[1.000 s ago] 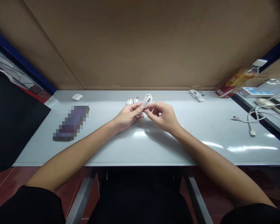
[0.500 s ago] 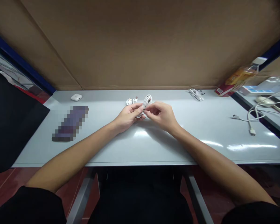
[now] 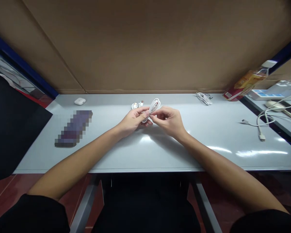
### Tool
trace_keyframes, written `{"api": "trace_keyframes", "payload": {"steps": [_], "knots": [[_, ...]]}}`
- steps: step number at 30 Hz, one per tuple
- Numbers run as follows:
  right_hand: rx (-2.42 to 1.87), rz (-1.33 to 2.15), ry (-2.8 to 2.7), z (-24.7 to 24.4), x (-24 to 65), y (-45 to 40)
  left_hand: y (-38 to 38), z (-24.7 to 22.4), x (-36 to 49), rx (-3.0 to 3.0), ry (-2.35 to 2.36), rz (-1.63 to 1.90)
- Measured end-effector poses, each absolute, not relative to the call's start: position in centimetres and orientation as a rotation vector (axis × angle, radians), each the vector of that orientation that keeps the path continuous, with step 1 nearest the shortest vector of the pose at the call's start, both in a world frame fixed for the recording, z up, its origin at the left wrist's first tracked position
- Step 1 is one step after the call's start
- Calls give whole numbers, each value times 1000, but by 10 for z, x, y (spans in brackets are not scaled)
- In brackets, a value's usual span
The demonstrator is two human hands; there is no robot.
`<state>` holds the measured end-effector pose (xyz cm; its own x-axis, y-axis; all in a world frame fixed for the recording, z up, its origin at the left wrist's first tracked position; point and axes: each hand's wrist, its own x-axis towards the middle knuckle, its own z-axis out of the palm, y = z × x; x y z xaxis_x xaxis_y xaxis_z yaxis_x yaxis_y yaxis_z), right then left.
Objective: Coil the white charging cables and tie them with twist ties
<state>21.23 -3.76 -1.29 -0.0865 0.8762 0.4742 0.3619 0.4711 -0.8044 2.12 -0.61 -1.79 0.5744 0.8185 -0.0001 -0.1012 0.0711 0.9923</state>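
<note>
A white USB cable point(image 3: 155, 104), wound into a narrow looped bundle, is held above the desk. My left hand point(image 3: 134, 121) is closed round its lower part, the thumb pressing on the strands. From the other side, my right hand point(image 3: 168, 120) touches the middle of the bundle with thumb and index fingertip pinched together. A thin dark line shows at that spot, but what the pinch holds is too small to make out. Just behind my left hand lies a second coiled white cable point(image 3: 134, 105) with a USB plug point(image 3: 141, 103) beside it.
On the grey desk point(image 3: 126, 158) lie a white earbud case point(image 3: 80, 101), a blurred-out phone-like slab point(image 3: 74, 128) and another bundled white cable point(image 3: 204, 98). At right are a drink bottle point(image 3: 247, 81) and loose white cables point(image 3: 263, 123). A brown panel point(image 3: 145, 45) closes the back.
Both hands stay almost in place around the cable bundle. The bundle's top loop looks slightly wider and the right fingers have shifted a little. Nothing was let go.
</note>
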Motion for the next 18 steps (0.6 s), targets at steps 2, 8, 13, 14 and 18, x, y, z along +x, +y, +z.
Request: {"api": "trace_keyframes", "payload": {"steps": [2, 8, 13, 14, 18], "knots": [[-1076, 586, -1680, -12, 212, -38, -6, -19, 23, 1298, 659, 784], [-1164, 451, -1724, -10, 212, -39, -8, -20, 27, 1304, 720, 822], [-1147, 476, -1716, -12, 213, -37, -11, -21, 31, 1244, 725, 866], [-1124, 486, -1718, -12, 213, -37, -11, -21, 32, 1210, 714, 880], [-1044, 458, -1733, -12, 214, -35, -11, -20, 33, 1110, 667, 902]]}}
